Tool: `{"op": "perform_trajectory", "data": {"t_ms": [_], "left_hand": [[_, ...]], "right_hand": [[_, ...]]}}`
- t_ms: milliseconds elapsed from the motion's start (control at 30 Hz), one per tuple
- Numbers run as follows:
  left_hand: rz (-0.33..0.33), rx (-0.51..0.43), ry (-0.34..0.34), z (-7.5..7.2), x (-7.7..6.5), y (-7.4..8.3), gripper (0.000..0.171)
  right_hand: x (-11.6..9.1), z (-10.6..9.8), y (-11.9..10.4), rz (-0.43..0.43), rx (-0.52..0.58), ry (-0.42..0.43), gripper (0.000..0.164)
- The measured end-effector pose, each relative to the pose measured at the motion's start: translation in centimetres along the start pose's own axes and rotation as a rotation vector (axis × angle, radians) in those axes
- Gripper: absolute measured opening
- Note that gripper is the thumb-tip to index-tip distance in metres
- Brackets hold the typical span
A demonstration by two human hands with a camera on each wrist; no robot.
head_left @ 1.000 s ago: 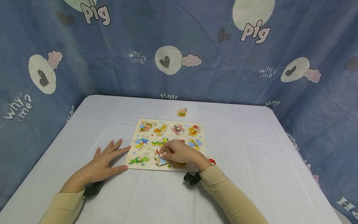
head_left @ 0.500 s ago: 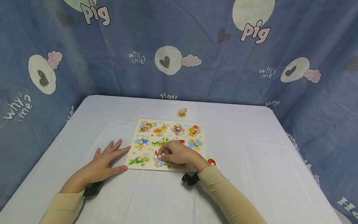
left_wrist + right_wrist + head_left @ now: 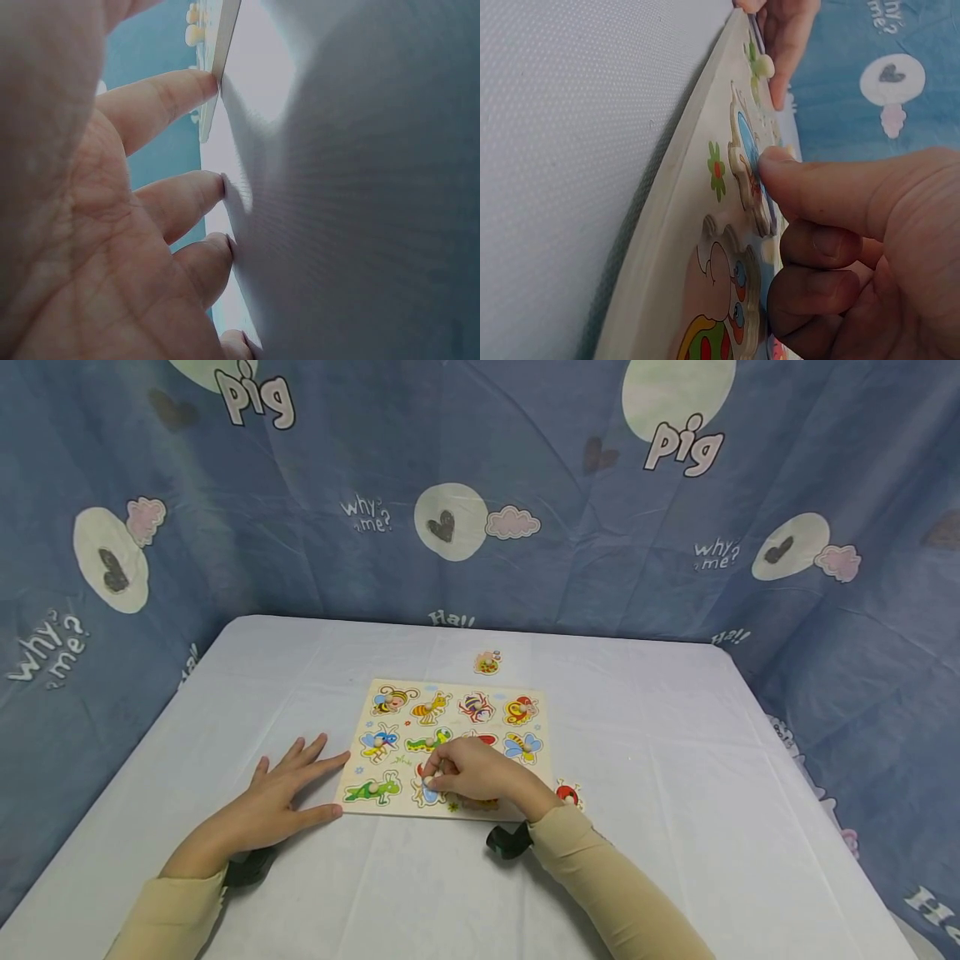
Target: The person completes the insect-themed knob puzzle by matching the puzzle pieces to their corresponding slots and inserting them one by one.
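Observation:
My right hand (image 3: 480,768) is over the front of a wooden peg puzzle board (image 3: 390,808), pinching the knob of a blue-winged insect puzzle piece (image 3: 429,797). In the right wrist view, this puzzle piece (image 3: 744,142) lies at its place on the board, its edge standing a little above the surface; the thumb covers its knob. With fingers spread, my left hand (image 3: 277,797) lies on the table at the board's left side, index fingertip and thumb tip right at the edge. The left wrist view shows the index finger (image 3: 161,105) against the board's side.
A ladybug piece (image 3: 567,792) lies on the white table right of the board, partly behind the right wrist. Another small piece (image 3: 487,662) lies behind the board. Several insect pieces with knobs, such as a green grasshopper (image 3: 373,787), sit in the board. An uncovered recess (image 3: 720,300) shows a printed creature.
The blue-winged puzzle piece has gone from tilted above the board to lying nearly flat at its place. My right hand has shifted slightly left; the left hand has stayed still.

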State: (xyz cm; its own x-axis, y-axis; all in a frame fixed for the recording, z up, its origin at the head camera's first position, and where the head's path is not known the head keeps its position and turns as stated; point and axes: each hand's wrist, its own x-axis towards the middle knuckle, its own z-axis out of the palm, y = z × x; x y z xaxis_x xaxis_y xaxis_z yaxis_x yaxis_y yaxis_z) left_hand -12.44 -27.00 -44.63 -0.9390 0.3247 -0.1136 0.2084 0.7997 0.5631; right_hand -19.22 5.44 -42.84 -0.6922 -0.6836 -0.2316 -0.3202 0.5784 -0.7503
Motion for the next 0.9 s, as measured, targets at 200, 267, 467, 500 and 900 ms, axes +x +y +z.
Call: {"op": "perform_trajectory", "data": {"t_ms": [200,267,467,500,900], "left_hand": [[-0.003,0.001,-0.001,0.07,0.02,-0.06,0.081],[-0.002,0.004,-0.001,0.08,0.04,-0.07,0.081],[-0.002,0.005,0.001,0.05,0.03,-0.08,0.081],[-0.003,0.005,0.001,0.04,0.02,-0.08,0.081],[0.001,0.002,0.0,-0.04,-0.08,-0.09,0.08]], "right_hand": [[0.17,0.19,0.25,-0.005,0.0,0.002,0.006],[0.17,0.19,0.26,-0.008,-0.002,0.006,0.007],[0.12,0.17,0.21,0.0,0.007,0.019,0.006],[0.12,0.2,0.21,0.003,0.011,0.021,0.006],[-0.78,-0.05,-0.15,0.01,0.027,0.058,0.01]]}}
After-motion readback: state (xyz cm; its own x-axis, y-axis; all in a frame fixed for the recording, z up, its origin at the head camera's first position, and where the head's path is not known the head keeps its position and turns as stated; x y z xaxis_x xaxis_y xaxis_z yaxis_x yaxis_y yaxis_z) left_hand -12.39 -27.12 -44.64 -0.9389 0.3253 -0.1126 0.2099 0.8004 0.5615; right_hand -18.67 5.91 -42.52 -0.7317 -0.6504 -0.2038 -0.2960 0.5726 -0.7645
